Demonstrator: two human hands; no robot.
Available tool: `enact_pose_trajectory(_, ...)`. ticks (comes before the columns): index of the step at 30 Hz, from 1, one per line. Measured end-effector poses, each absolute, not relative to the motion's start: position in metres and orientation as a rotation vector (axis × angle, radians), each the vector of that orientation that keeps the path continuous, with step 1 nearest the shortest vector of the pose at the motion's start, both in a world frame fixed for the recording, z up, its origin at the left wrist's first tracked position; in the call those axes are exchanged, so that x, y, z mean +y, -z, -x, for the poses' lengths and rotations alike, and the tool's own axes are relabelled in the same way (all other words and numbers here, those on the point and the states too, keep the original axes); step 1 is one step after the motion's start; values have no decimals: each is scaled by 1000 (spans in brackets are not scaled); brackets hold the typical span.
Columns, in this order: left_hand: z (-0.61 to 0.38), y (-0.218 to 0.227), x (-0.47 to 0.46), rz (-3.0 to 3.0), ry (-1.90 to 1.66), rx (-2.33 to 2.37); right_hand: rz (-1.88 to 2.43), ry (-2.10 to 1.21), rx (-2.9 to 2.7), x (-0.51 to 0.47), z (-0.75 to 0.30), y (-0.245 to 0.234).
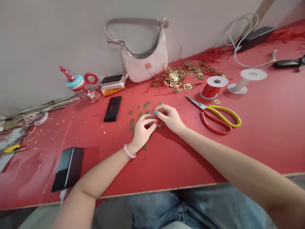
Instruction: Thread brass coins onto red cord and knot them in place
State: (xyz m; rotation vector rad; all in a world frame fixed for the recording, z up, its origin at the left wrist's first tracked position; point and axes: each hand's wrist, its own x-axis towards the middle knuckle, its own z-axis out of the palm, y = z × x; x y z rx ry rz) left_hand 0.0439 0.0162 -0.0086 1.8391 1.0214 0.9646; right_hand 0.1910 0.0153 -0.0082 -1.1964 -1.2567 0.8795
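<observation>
Over a scatter of loose brass coins with holes (132,121), my two hands meet at the fingertips. My left hand (142,129), with a pink bead bracelet at its wrist, is closed in a pinch on a thin red string. My right hand (172,119) also pinches the string, close beside the left fingertips. A small curve of string shows near the right thumb. Whether a coin is between the fingers is hidden. Scissors (212,115) with one red and one yellow handle lie partly open to the right of my right hand.
Behind are a pile of coins tied with red string (177,78), a red string spool (212,89), a bare white spool (243,83) and a handbag (147,60). A cup (83,86) and phone (112,108) stand left. A dark device (69,168) lies near the front edge.
</observation>
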Motion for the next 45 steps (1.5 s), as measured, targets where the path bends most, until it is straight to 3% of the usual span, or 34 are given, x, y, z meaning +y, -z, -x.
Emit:
enact_pose_trajectory(11,-44,10,16,-1854,-990,1049,1103,-917,-1231,9,-193,6)
enact_pose_trajectory(21,-45,6,14,-1872,-944,1035,920,-1278,-968,7,-201,1)
enact_pose_trajectory(26,-44,5,14,-1859,-938,1045,853,-1267,-864,13,-210,0)
enact_pose_trajectory(35,-43,5,18,-1774,-1032,1032,1035,-1037,-1537,4,-211,-3)
enact_pose_trajectory(45,-44,5,17,-1630,-995,1046,1082,-1080,-1665,1,-210,-6)
